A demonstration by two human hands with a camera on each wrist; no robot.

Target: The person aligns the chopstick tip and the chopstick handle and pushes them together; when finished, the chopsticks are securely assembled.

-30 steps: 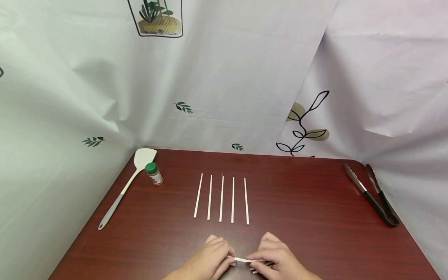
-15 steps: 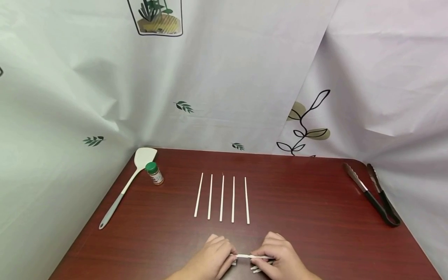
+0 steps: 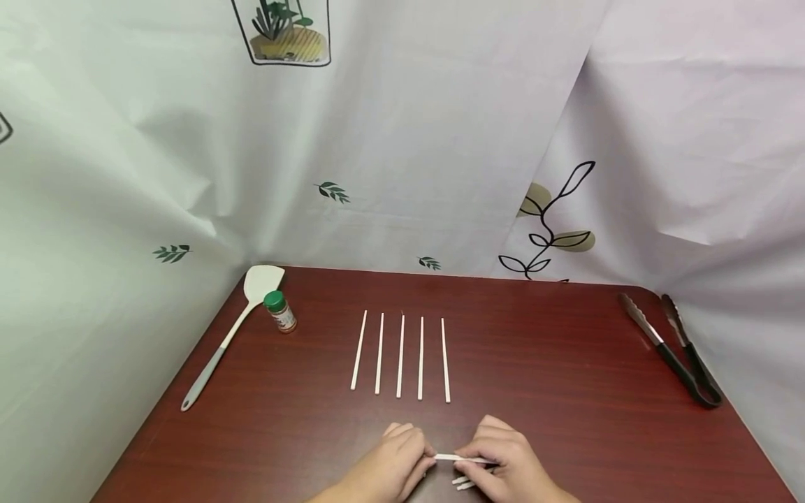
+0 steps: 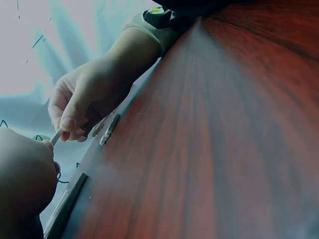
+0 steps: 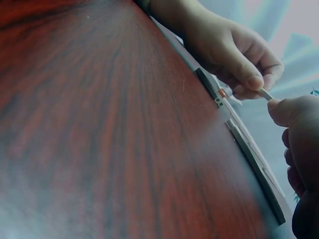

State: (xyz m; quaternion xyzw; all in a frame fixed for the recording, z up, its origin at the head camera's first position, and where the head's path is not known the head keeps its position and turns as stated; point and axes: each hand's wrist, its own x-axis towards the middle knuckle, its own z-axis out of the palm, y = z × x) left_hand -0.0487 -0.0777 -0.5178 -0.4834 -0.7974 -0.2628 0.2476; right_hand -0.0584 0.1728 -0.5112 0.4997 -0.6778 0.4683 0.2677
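A thin white stick (image 3: 446,457) is stretched level between my two hands, low over the near part of the table. My left hand (image 3: 395,462) pinches its left end between thumb and fingers. Further along it, my right hand (image 3: 503,457) pinches the other part, fingers curled. Several more white sticks (image 3: 464,483) lie on the table under my right hand, partly covered by it. In the left wrist view, short dark-edged sticks (image 4: 67,201) rest on the tabletop below the hands. Beyond the hands, several white sticks (image 3: 399,356) lie side by side in a row.
On the left of the dark red table (image 3: 534,349) lie a white spatula (image 3: 233,334) with a grey handle and a green-capped spice jar (image 3: 280,312). Black-handled tongs (image 3: 676,356) are at the far right. A patterned white curtain (image 3: 402,140) surrounds the back and sides.
My left hand has shifted slightly right, my right hand slightly right too. The stick between them now looks even and straight. The row of sticks, jar, spatula and tongs stay put.
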